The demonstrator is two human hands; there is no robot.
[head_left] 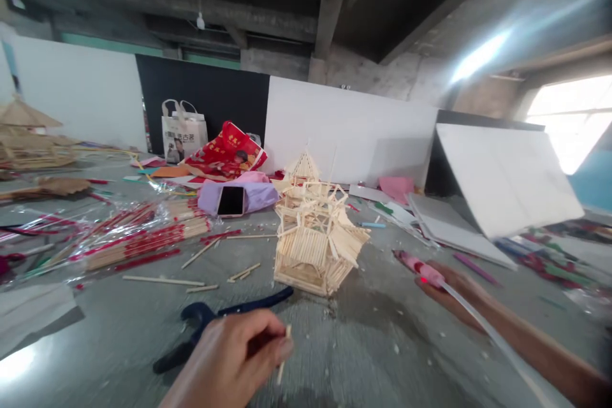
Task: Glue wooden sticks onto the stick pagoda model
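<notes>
Between thumb and fingers, my left hand [243, 357] pinches a short thin wooden stick [284, 357], low in front of me. My right hand [454, 290] is closed around a pink hot glue gun [425, 271], a red light glowing on it and a long glue stick [488, 331] running out of its back. Its nozzle points left and away from me. Ahead of both hands stands a small pavilion model [310, 242] of wooden sticks, with slatted roofs and a pointed top; neither hand touches it. Dark blue handled pliers or cutters [203, 319] lie just behind my left hand, partly hidden.
Loose sticks [162, 280] and plastic-wrapped stick bundles [143, 242] cover the left side. A phone [231, 201] rests on purple cloth, near a red bag [227, 153]. White boards [507, 178] lean at the right. Another stick model [29, 134] stands far left.
</notes>
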